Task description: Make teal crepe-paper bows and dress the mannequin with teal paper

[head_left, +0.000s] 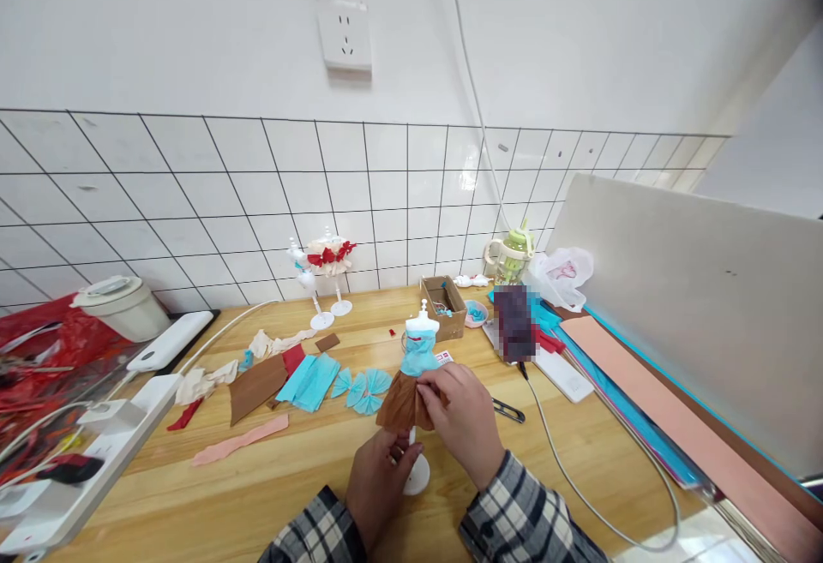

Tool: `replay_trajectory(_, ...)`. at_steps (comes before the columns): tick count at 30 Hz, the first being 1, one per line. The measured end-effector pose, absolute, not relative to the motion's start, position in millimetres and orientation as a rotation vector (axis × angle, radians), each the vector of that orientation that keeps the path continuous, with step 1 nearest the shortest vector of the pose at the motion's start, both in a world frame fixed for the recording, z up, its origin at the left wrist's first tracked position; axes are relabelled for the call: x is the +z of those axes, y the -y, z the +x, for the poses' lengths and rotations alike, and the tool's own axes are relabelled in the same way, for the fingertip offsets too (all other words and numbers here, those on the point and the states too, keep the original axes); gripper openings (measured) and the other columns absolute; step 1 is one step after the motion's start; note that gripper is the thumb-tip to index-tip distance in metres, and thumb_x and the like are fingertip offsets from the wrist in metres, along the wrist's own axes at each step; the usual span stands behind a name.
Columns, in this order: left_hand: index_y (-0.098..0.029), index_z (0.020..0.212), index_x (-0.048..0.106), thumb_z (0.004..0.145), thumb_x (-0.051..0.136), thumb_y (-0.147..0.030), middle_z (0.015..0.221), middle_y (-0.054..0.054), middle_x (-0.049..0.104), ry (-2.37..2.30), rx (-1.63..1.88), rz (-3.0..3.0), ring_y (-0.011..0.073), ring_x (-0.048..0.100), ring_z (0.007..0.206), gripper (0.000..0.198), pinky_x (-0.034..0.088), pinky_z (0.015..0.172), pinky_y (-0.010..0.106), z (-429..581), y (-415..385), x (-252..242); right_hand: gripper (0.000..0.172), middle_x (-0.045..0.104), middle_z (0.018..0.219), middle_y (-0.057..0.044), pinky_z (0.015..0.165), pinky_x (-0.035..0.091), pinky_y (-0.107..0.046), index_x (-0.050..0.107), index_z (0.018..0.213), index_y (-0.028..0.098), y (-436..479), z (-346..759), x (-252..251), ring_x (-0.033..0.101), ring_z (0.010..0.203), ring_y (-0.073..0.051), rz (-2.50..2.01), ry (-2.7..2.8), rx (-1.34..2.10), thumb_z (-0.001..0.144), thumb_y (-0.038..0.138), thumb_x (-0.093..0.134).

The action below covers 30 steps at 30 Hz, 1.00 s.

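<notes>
A miniature white dress-form stand (pixel 423 324) stands upright in front of me, dressed in a blue crepe-paper bodice (pixel 420 352) and a brown crepe-paper skirt (pixel 399 400). My left hand (pixel 381 479) is closed around the stand's thin pole, just under the skirt and above the round white base (pixel 417 476). With thumb and fingers pinched together, my right hand (pixel 461 413) grips the right side of the brown skirt. Left of the skirt lie pleated blue paper bows (pixel 363 391) and a folded blue crepe-paper piece (pixel 309 381).
Brown paper (pixel 257 389) and a pink strip (pixel 241 440) lie on the left. Two decorated stands (pixel 329 259) are near the wall. A cardboard box (pixel 443 306), a black cutter (pixel 507 410) and a cable (pixel 558 452) are right. A power strip (pixel 138 426) borders the left.
</notes>
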<state>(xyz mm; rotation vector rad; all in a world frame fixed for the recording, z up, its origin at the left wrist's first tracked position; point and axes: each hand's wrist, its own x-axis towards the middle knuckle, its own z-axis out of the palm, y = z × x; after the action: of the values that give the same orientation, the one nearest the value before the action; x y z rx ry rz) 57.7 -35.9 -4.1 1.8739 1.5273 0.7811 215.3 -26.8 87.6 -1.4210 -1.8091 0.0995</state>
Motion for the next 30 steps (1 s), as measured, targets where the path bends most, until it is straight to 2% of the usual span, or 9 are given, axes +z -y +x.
replay_trajectory(6,-0.020,0.076,0.061,0.080,0.058,-0.033,0.067,0.000,0.066,-1.525,0.773,1.889,0.0153,0.060,0.061,0.014,0.042,0.060,0.025,56.4,36.5,-2.8,0.015,0.062,0.087,-0.002,0.071,0.041,-0.030,0.065,0.097,0.025,31.3,212.9,82.7,0.055,0.083,-0.018,-1.399,1.909,0.118,0.084,0.018,0.060)
replay_trajectory(12,-0.020,0.074,0.062,0.081,0.056,-0.032,0.069,0.002,0.068,-1.525,0.781,1.857,0.0157,0.062,0.063,0.016,0.042,0.060,0.025,56.1,33.8,-0.8,0.018,0.056,0.079,-0.002,0.062,0.037,-0.028,0.068,0.096,0.026,44.5,220.2,69.0,0.051,0.073,-0.016,-1.192,2.035,-0.041,0.085,0.022,0.055)
replay_trajectory(16,-0.019,0.077,0.064,0.080,0.059,-0.035,0.069,0.002,0.069,-1.507,0.816,1.828,0.0161,0.062,0.063,0.016,0.043,0.060,0.025,55.1,32.9,-3.3,0.020,0.055,0.074,-0.001,0.060,0.038,-0.027,0.066,0.102,0.023,48.7,228.2,56.1,0.051,0.067,-0.014,-1.068,1.838,-0.175,0.085,0.018,0.056)
replay_trajectory(19,-0.019,0.078,0.065,0.079,0.061,-0.035,0.070,0.001,0.069,-1.515,0.822,1.828,0.0163,0.062,0.064,0.016,0.044,0.060,0.025,54.6,33.9,-5.5,0.021,0.057,0.081,-0.003,0.067,0.042,-0.030,0.064,0.104,0.022,44.3,228.1,50.4,0.053,0.074,-0.016,-1.157,1.620,-0.183,0.087,0.016,0.054)
replay_trajectory(22,-0.020,0.077,0.064,0.079,0.060,-0.033,0.069,0.001,0.068,-1.520,0.809,1.869,0.0161,0.062,0.064,0.014,0.044,0.061,0.025,54.5,35.5,-5.6,0.016,0.059,0.087,-0.004,0.073,0.042,-0.033,0.065,0.101,0.023,37.0,224.1,50.5,0.054,0.081,-0.018,-1.267,1.575,-0.146,0.088,0.021,0.056)
replay_trajectory(30,-0.020,0.079,0.061,0.079,0.059,-0.034,0.071,0.001,0.066,-1.499,0.773,1.897,0.0168,0.061,0.066,0.015,0.042,0.063,0.026,55.9,38.4,-4.3,0.005,0.058,0.082,-0.002,0.076,0.040,-0.035,0.066,0.084,0.024,25.4,214.4,58.9,0.052,0.083,-0.020,-1.343,1.545,0.022,0.085,0.025,0.061)
